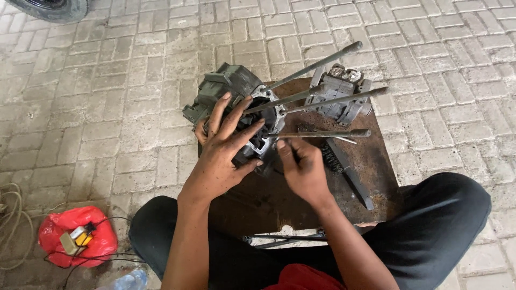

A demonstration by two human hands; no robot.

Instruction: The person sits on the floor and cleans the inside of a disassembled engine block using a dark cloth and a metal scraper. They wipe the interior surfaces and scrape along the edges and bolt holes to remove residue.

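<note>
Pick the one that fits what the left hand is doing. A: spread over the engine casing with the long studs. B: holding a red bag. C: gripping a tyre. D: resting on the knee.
A: the left hand lies spread over the engine casing, from which the long studs stick out, on the rusty table.

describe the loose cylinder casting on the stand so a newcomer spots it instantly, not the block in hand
Start at the rusty square metal stand between the seated person's knees. On its far right corner lies a grey finned casting, untouched. Unlike the engine block under the left hand, it has no long studs growing from it; the studs merely cross over it.
</note>
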